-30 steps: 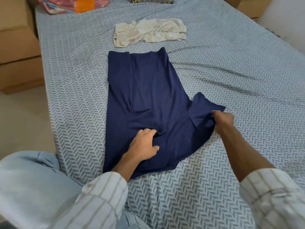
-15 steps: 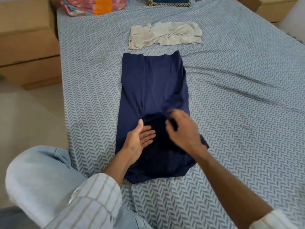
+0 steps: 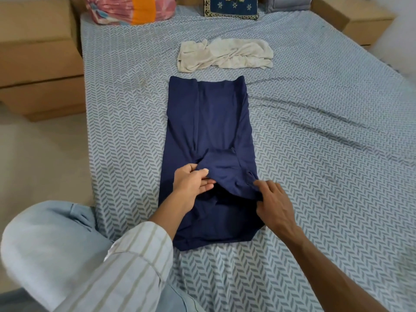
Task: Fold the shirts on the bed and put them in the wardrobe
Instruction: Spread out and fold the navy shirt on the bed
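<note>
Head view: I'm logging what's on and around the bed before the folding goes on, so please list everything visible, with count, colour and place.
navy shirt: one, dark blue, middle of the bed, sides folded in to a long strip.
cream shirt: one, off-white, crumpled, beyond the navy shirt.
bed sheet: one, pale blue with grey herringbone, covers the bed.
pink and orange bundle: one, at the bed's far left end.
embroidered cushion: one, dark blue with gold trim, far end, centre.
wooden units: light brown, left of the bed; another at far right.
left hand: pinches a fold of the navy shirt.
right hand: fingers spread, at the shirt's right edge.
</note>
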